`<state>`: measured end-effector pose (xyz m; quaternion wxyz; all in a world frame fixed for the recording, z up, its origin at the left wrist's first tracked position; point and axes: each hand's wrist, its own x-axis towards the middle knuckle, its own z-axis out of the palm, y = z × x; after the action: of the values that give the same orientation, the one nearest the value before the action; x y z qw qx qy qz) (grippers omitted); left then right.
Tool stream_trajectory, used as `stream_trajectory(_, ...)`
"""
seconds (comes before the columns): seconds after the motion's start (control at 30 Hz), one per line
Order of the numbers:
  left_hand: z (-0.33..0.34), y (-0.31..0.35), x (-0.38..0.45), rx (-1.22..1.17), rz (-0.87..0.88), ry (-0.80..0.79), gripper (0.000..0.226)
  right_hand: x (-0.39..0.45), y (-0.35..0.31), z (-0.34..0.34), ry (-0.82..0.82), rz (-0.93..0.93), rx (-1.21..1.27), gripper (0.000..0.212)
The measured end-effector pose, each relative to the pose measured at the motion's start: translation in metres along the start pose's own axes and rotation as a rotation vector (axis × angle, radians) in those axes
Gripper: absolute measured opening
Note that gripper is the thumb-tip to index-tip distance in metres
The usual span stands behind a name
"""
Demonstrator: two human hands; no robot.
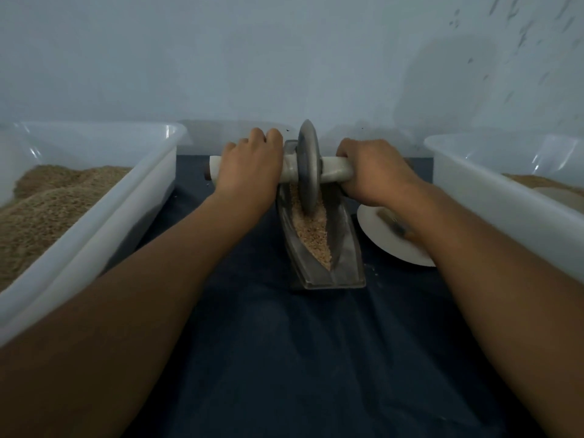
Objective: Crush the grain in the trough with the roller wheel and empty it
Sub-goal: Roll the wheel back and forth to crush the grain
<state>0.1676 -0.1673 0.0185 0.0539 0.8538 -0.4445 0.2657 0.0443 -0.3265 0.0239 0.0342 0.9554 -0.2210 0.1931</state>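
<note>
A grey boat-shaped trough [346, 257] lies lengthwise on the dark cloth in front of me. Tan grain [311, 229] fills its groove. The grey roller wheel [308, 165] stands upright in the groove toward the trough's far end, its rim down in the grain. A pale axle handle runs through the wheel to both sides. My left hand [249, 162] grips the left part of the handle. My right hand [376, 172] grips the right part. Both forearms reach forward from the bottom corners.
A large white plastic tub [104, 213] with brownish grain stands at the left. Another white tub [505, 197] with some grain stands at the right. A white plate [385, 238] with a small brush lies under my right wrist. A pale wall rises behind.
</note>
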Motion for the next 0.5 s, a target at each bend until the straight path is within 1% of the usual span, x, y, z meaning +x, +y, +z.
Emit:
stream_trajectory(0.07,-0.006,0.0,-0.001,-0.01,-0.001,-0.082,0.042,-0.003,-0.003,-0.011,-0.134,-0.013,-0.084,0.031)
stream_trajectory(0.17,-0.02,0.0,-0.003,-0.06,-0.005,-0.253,0.044,-0.009,-0.012,-0.033,-0.343,0.002,-0.152,0.034)
stream_trajectory(0.27,-0.041,0.004,-0.007,0.055,0.056,-0.466,0.043,-0.016,-0.02,-0.054,-0.528,0.024,-0.194,0.034)
stream_trajectory(0.33,-0.051,0.01,-0.009,0.1,0.079,-0.571,0.037,-0.02,-0.023,-0.064,-0.615,0.015,-0.202,0.028)
stream_trajectory(0.4,-0.058,0.014,-0.01,0.124,0.086,-0.646,0.045,-0.023,-0.025,-0.069,-0.676,0.003,-0.193,0.019)
stream_trajectory(0.5,-0.062,0.015,-0.013,0.14,0.093,-0.682,0.046,-0.024,-0.026,-0.073,-0.732,0.0,-0.152,0.017)
